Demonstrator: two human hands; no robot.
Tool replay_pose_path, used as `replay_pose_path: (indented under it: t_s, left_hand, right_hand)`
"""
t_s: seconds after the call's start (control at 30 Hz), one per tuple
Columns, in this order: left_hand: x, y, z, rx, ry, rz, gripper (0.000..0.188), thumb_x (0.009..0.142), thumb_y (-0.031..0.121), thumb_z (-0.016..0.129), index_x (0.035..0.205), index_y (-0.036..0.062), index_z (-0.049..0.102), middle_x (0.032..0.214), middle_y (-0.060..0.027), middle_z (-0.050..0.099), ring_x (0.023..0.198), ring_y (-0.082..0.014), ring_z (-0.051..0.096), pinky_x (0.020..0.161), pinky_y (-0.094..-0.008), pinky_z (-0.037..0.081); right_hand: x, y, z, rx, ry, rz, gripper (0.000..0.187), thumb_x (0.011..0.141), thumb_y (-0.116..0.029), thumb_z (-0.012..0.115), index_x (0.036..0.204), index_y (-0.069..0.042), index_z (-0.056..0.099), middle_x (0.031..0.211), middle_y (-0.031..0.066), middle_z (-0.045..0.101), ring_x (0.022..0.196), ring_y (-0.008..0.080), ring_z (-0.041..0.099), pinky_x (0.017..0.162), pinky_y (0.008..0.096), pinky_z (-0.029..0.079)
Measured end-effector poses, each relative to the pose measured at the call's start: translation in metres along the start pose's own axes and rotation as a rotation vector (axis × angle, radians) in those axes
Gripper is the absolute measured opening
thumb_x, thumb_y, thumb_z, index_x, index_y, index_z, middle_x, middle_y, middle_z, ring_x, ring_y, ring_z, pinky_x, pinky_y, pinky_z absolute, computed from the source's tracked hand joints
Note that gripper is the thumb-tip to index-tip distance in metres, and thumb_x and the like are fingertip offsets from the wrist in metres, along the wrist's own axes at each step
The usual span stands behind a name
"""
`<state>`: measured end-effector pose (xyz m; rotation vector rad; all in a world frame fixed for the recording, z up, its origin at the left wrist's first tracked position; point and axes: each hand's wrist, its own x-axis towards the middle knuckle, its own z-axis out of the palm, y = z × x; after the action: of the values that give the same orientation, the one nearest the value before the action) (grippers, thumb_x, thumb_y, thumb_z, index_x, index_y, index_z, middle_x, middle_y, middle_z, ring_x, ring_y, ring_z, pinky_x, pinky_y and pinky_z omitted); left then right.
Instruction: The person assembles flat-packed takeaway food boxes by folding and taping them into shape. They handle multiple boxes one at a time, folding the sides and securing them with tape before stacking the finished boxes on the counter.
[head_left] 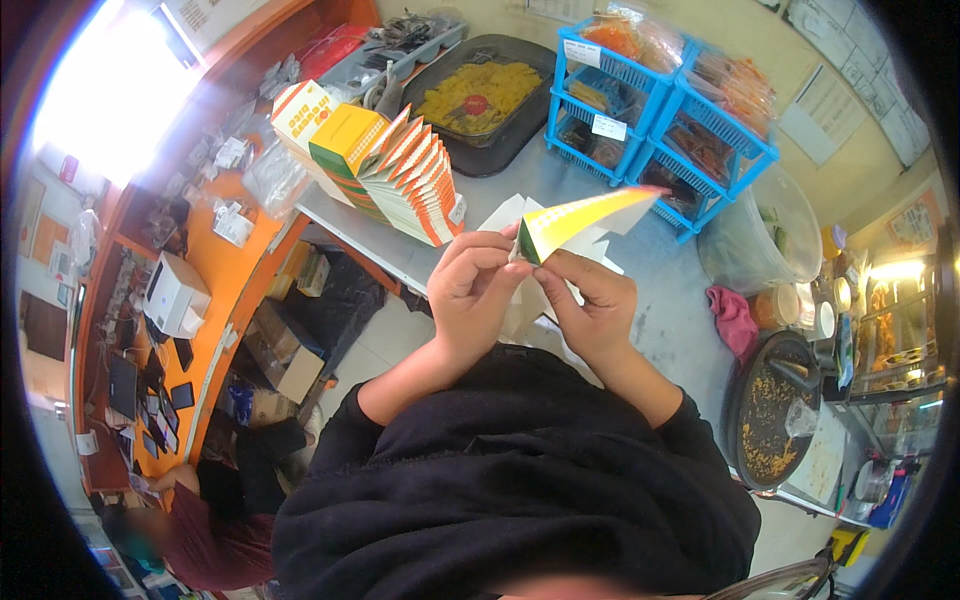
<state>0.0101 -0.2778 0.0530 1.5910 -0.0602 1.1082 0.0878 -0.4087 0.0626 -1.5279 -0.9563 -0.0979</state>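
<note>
Between my two hands is a yellow, green and white food carton [562,224], partly folded, its pointed end stretching up to the right. My left hand [468,285] pinches its lower left corner, with the fingers curled. My right hand [592,300] grips the lower edge with thumb and fingertips. Pale card pieces [520,308] show below and behind the carton; whether they belong to it I cannot tell. Left of my hands, a row of nested orange, white and green cartons [410,185] lies on the metal table, with a yellow-topped box [347,138] at its end.
A black tray of yellow food [478,98] sits at the back. Blue stacked baskets [650,125] hold bagged items. At right are a clear tub [745,235], a pink cloth [733,322] and a dark pan with crumbs [775,420]. A person [215,520] is at the orange counter, lower left.
</note>
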Motion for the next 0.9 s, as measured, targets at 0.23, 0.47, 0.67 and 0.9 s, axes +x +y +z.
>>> replay_pose_path:
  t_s: [0.23,0.47,0.67,0.9]
  left_hand:
    - [-0.002,0.007,-0.005,0.151,0.004,0.059,0.008,0.082,-0.006,0.069,0.087,-0.0058,0.063,0.101,-0.0139,0.065,0.091,-0.0189,0.063,0.078,-0.0285,0.049]
    - [0.007,0.0,-0.009,0.268,-0.204,0.181,0.012,0.081,-0.002,0.074,0.089,-0.0026,0.066,0.109,-0.0135,0.064,0.104,-0.0254,0.065,0.081,-0.0307,0.054]
    - [-0.004,-0.012,-0.001,-0.28,-0.086,-0.206,0.057,0.083,0.016,0.079,0.13,0.0008,0.049,0.135,-0.0118,0.051,0.122,-0.0219,0.054,0.094,-0.0352,0.05]
    - [-0.012,-0.025,-0.011,0.103,-0.085,-0.081,0.042,0.101,0.024,0.051,0.133,-0.0038,0.045,0.117,-0.0101,0.054,0.105,-0.0158,0.053,0.091,-0.027,0.042]
  right_hand:
    - [0.0,0.002,-0.003,0.196,0.013,0.155,0.015,0.083,-0.004,0.075,0.097,0.0,0.074,0.098,0.012,0.075,0.089,0.0166,0.071,0.08,0.0276,0.054]
    - [0.002,0.004,-0.006,0.347,-0.001,0.228,0.018,0.082,-0.003,0.076,0.099,0.0,0.073,0.099,0.01,0.074,0.089,0.0146,0.07,0.082,0.0266,0.053]
    - [0.001,0.002,-0.004,0.324,-0.219,0.07,0.017,0.094,-0.013,0.064,0.101,0.001,0.071,0.107,0.0141,0.071,0.1,0.0212,0.067,0.088,0.0318,0.051]
    - [0.014,0.011,-0.003,-0.251,0.427,-0.201,0.027,0.085,-0.011,0.07,0.11,-0.003,0.065,0.113,0.0144,0.06,0.105,0.0253,0.056,0.089,0.0359,0.045]
